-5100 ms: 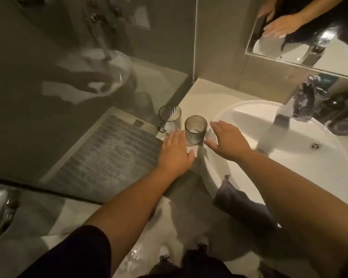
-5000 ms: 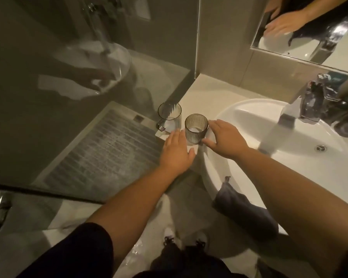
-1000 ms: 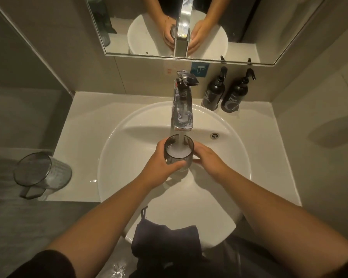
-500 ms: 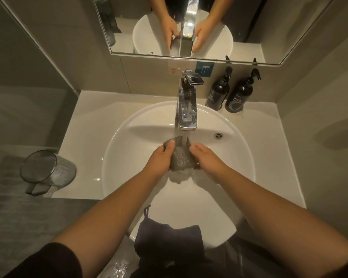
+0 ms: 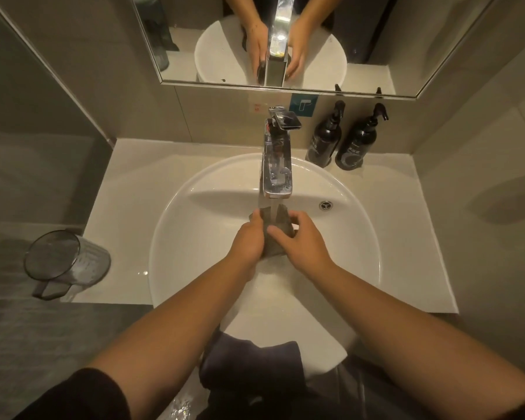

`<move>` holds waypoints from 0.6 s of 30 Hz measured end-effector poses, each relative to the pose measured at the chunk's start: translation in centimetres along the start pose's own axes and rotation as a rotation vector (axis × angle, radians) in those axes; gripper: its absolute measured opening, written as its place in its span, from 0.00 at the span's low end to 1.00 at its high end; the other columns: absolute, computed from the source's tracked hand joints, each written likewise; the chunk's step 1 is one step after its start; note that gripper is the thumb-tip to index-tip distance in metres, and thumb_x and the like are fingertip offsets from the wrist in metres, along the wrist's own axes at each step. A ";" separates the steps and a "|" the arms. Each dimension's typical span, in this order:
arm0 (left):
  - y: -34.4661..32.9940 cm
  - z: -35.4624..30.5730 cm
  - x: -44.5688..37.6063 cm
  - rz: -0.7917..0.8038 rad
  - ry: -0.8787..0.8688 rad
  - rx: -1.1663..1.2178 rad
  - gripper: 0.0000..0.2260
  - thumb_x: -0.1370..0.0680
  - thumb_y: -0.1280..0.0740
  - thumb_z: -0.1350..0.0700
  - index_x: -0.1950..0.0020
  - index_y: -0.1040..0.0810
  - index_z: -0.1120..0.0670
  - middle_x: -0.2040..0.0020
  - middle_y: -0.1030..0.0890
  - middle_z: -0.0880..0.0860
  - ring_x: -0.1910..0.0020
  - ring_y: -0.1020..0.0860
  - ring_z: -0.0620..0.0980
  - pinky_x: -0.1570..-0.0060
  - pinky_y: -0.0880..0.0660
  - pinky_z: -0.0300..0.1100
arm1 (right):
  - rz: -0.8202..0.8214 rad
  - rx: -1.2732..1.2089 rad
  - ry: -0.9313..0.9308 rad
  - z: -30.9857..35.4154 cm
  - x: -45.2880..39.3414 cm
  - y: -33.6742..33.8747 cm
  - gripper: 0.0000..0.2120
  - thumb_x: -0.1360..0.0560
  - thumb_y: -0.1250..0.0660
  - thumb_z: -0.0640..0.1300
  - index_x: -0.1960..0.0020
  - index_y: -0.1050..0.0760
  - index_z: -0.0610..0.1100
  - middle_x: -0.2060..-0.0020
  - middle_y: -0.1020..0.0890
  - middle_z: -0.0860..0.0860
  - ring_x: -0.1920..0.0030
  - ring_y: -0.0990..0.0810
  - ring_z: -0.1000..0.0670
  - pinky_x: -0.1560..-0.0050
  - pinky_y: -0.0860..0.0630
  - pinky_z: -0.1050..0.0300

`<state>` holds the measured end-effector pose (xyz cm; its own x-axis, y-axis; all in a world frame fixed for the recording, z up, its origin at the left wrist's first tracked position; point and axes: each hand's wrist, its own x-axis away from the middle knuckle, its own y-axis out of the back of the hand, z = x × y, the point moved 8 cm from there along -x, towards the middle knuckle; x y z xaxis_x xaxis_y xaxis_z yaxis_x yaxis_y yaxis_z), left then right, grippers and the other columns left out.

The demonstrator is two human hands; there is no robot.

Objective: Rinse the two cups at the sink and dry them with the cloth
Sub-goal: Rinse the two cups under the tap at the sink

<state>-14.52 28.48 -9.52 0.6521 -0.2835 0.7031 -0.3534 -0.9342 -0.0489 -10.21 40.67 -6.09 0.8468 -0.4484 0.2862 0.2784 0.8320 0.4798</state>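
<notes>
Both hands clasp one cup (image 5: 275,230) under the running tap (image 5: 277,165), over the sink (image 5: 176,237): the left hand (image 5: 249,239) grips its left side, the right hand (image 5: 300,241) its right, fingers curled over the top. A second cup (image 5: 65,263) stands at the counter's (image 5: 128,183) left edge. A dark cloth (image 5: 252,366) hangs over the sink's near rim.

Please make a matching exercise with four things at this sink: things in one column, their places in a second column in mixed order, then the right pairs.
1. ribbed cup
2. handled cup
3. dark cloth
4. two pump bottles

A. counter, left of the basin
B. over the basin's front rim
C. by the wall, right of the tap
D. in both hands, under running water

Pairs: 1-D, 2-A, 3-B, 4-C
</notes>
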 end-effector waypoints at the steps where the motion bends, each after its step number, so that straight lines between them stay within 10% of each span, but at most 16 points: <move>1: 0.0 0.1 0.0 0.001 0.016 0.056 0.26 0.16 0.53 0.39 0.46 0.16 0.46 0.48 0.13 0.53 0.46 0.16 0.53 0.45 0.19 0.48 | -0.015 0.044 0.041 0.4 0.3 0.0 0.23 0.29 0.30 0.56 0.37 0.28 0.49 0.43 0.23 0.54 0.45 0.23 0.54 0.45 0.25 0.57; 3: 0.2 0.4 0.2 0.004 0.074 0.185 0.26 0.16 0.52 0.39 0.47 0.16 0.48 0.49 0.13 0.54 0.50 0.15 0.54 0.56 0.18 0.45 | -0.033 0.043 0.085 0.9 0.6 0.4 0.22 0.26 0.32 0.55 0.34 0.28 0.49 0.42 0.24 0.53 0.45 0.24 0.54 0.43 0.25 0.57; 7: -0.4 0.3 0.6 0.084 0.114 0.230 0.22 0.15 0.48 0.41 0.42 0.18 0.50 0.46 0.13 0.56 0.48 0.15 0.57 0.43 0.21 0.60 | 0.001 -0.110 -0.002 0.4 0.5 0.7 0.18 0.22 0.38 0.51 0.33 0.28 0.49 0.38 0.28 0.50 0.39 0.25 0.52 0.36 0.27 0.53; 12: -0.3 0.7 -0.2 -0.040 0.070 -0.079 0.20 0.15 0.49 0.47 0.41 0.19 0.51 0.53 0.14 0.58 0.60 0.18 0.57 0.66 0.25 0.41 | 0.022 0.058 0.016 0.9 0.1 0.3 0.19 0.20 0.42 0.46 0.31 0.30 0.46 0.32 0.30 0.46 0.35 0.30 0.52 0.36 0.35 0.61; 18: -1.0 0.9 0.5 0.064 0.180 0.204 0.25 0.19 0.46 0.35 0.42 0.18 0.51 0.48 0.13 0.56 0.50 0.14 0.57 0.55 0.17 0.51 | 0.078 0.034 0.052 2.4 -0.2 0.0 0.15 0.20 0.42 0.47 0.44 0.20 0.42 0.34 0.27 0.45 0.36 0.27 0.48 0.33 0.31 0.51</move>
<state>-13.27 29.13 -9.75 0.4967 -0.3170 0.8079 -0.2353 -0.9452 -0.2261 -11.49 39.96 -4.13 0.8881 -0.3639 0.2807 0.1955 0.8519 0.4858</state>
